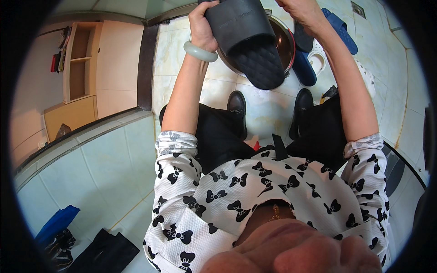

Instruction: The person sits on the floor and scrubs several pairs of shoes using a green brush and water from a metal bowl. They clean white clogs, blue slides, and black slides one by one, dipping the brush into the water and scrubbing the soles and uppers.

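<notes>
A black slide sandal with a quilted insole is gripped at its side by my left hand, which wears a pale bangle. The sandal is over a round metal basin with a red rim, on the tiled floor. My right hand is to the right of the sandal, above the footwear on the floor; its fingertips are cut off by the top edge, so I cannot tell whether it holds anything.
Blue slide sandals, a white clog and another white clog lie right of the basin. A floor drain is at the upper right. Black cloth and a blue item are at the lower left.
</notes>
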`<state>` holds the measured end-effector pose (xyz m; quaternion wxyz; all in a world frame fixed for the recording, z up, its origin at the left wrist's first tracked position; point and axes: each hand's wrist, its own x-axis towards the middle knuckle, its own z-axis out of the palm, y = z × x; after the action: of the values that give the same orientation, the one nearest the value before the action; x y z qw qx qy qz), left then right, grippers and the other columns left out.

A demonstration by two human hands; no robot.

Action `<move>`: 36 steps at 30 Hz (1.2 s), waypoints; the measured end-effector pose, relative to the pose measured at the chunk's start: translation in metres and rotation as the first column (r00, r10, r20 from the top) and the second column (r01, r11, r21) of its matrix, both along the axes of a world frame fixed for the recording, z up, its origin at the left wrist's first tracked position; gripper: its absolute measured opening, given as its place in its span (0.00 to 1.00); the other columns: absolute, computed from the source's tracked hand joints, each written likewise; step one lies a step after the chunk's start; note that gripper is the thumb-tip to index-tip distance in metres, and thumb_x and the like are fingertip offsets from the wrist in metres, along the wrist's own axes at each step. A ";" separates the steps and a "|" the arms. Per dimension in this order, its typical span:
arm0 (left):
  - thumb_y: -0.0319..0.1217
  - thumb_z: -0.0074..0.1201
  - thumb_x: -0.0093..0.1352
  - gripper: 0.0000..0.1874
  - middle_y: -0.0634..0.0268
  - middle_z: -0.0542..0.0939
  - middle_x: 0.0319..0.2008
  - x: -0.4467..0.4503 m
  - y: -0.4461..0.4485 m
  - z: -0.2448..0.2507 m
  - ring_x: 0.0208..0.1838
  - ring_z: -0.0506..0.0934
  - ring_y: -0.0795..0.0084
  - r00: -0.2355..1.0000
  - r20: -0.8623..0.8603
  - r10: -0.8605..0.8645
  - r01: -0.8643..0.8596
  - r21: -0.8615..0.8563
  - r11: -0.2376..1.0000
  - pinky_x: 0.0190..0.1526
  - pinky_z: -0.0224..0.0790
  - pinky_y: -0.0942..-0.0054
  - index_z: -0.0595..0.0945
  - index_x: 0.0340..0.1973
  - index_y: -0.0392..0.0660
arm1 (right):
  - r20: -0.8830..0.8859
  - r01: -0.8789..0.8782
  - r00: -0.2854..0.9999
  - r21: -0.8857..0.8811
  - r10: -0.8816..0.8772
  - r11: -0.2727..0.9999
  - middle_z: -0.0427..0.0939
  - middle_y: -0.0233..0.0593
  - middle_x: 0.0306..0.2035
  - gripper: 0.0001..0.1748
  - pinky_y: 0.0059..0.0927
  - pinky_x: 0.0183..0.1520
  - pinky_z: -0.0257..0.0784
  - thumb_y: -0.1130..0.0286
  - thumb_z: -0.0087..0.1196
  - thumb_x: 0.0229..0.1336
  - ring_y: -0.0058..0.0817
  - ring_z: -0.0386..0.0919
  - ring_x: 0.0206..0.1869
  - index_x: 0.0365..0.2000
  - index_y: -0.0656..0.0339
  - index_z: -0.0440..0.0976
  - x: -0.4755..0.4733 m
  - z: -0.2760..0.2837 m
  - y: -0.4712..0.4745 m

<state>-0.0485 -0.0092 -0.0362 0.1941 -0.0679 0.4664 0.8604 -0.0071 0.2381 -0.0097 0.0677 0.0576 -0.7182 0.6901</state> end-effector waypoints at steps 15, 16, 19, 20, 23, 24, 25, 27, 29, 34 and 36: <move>0.37 0.57 0.66 0.18 0.62 0.84 0.29 0.022 0.014 0.025 0.32 0.77 0.72 0.787 -0.603 -0.135 -0.486 -0.739 0.467 0.38 0.71 0.68 0.85 0.39 0.32 | -0.415 0.223 0.909 0.386 -0.047 0.895 0.79 0.58 0.25 0.12 0.48 0.35 0.75 0.66 0.56 0.66 0.57 0.81 0.29 0.43 0.63 0.78 0.026 0.014 -0.036; 0.37 0.57 0.66 0.18 0.62 0.84 0.29 0.024 0.015 0.027 0.32 0.77 0.72 0.771 -0.620 -0.147 -0.503 -0.734 0.455 0.39 0.72 0.67 0.85 0.40 0.32 | -0.391 0.242 0.917 0.386 -0.080 0.890 0.80 0.59 0.26 0.12 0.49 0.35 0.75 0.65 0.55 0.66 0.58 0.81 0.30 0.43 0.63 0.78 0.025 0.015 -0.033; 0.36 0.58 0.67 0.17 0.62 0.84 0.29 0.025 0.016 0.026 0.33 0.77 0.72 0.695 -0.713 -0.096 -0.568 -0.625 0.535 0.40 0.72 0.68 0.85 0.39 0.31 | -0.084 0.240 0.970 0.438 -0.226 0.866 0.77 0.57 0.21 0.14 0.47 0.32 0.73 0.62 0.53 0.67 0.50 0.80 0.26 0.44 0.61 0.78 0.019 0.019 -0.018; 0.35 0.58 0.67 0.16 0.62 0.84 0.29 0.023 0.014 0.025 0.33 0.77 0.73 0.664 -0.745 -0.057 -0.589 -0.569 0.574 0.40 0.72 0.69 0.85 0.39 0.31 | -0.112 0.249 0.969 0.428 -0.222 0.869 0.76 0.55 0.20 0.14 0.46 0.31 0.71 0.62 0.53 0.67 0.48 0.79 0.24 0.44 0.61 0.78 0.020 0.016 -0.020; 0.33 0.58 0.66 0.16 0.64 0.85 0.29 0.011 0.006 0.020 0.33 0.77 0.74 0.747 -0.664 -0.030 -0.505 -0.597 0.623 0.40 0.72 0.71 0.85 0.39 0.30 | -0.109 0.247 0.969 0.383 -0.222 0.890 0.74 0.51 0.18 0.13 0.45 0.28 0.69 0.62 0.53 0.68 0.46 0.77 0.21 0.44 0.60 0.77 0.021 0.010 -0.021; 0.33 0.58 0.67 0.15 0.64 0.85 0.33 0.006 0.003 0.018 0.35 0.79 0.74 0.807 -0.591 0.002 -0.440 -0.599 0.669 0.41 0.72 0.71 0.86 0.41 0.32 | -0.138 0.256 0.966 0.369 -0.220 0.893 0.74 0.50 0.18 0.12 0.44 0.27 0.69 0.63 0.53 0.68 0.46 0.77 0.21 0.44 0.60 0.77 0.020 0.007 -0.022; 0.33 0.59 0.67 0.15 0.63 0.86 0.36 0.001 -0.001 0.017 0.36 0.80 0.74 0.865 -0.501 0.033 -0.346 -0.547 0.763 0.42 0.73 0.71 0.86 0.43 0.33 | -0.187 0.277 0.958 0.403 -0.217 0.872 0.74 0.50 0.18 0.12 0.43 0.27 0.68 0.63 0.53 0.68 0.44 0.77 0.20 0.44 0.60 0.77 0.021 0.005 -0.024; 0.33 0.59 0.68 0.16 0.62 0.87 0.41 -0.006 -0.008 0.017 0.39 0.81 0.72 0.949 -0.310 0.050 -0.172 -0.379 0.909 0.43 0.75 0.70 0.86 0.47 0.36 | -0.296 0.328 0.933 0.462 -0.205 0.824 0.73 0.50 0.17 0.11 0.42 0.26 0.68 0.64 0.53 0.68 0.42 0.76 0.20 0.44 0.60 0.77 0.018 0.002 -0.022; 0.43 0.58 0.74 0.23 0.56 0.86 0.51 -0.009 -0.013 0.020 0.49 0.85 0.65 0.981 -0.185 -0.064 0.030 -0.179 0.983 0.53 0.79 0.64 0.83 0.56 0.39 | -0.244 0.275 0.953 0.438 -0.181 0.856 0.71 0.43 0.17 0.12 0.38 0.27 0.66 0.63 0.57 0.68 0.32 0.72 0.20 0.46 0.58 0.78 0.012 0.003 -0.012; 0.65 0.36 0.78 0.42 0.53 0.83 0.59 -0.011 -0.021 0.026 0.59 0.83 0.58 0.970 -0.082 -0.229 0.226 -0.054 0.973 0.63 0.77 0.57 0.77 0.65 0.39 | -0.276 0.127 0.961 0.435 -0.003 0.891 0.76 0.38 0.26 0.16 0.31 0.33 0.68 0.66 0.62 0.65 0.25 0.71 0.28 0.51 0.56 0.79 0.000 0.004 0.024; 0.68 0.31 0.78 0.45 0.53 0.83 0.59 -0.013 -0.022 0.021 0.60 0.82 0.59 0.977 -0.095 -0.189 0.175 -0.138 0.975 0.64 0.75 0.59 0.77 0.65 0.38 | -0.286 0.029 0.946 0.539 0.151 0.842 0.81 0.43 0.38 0.17 0.31 0.41 0.73 0.71 0.63 0.63 0.28 0.78 0.38 0.53 0.54 0.80 0.000 0.006 0.037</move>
<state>-0.0611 -0.0308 -0.0152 0.2422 0.0094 0.5349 0.8094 -0.0070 0.2755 -0.0034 0.1412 0.2077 -0.8594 0.4453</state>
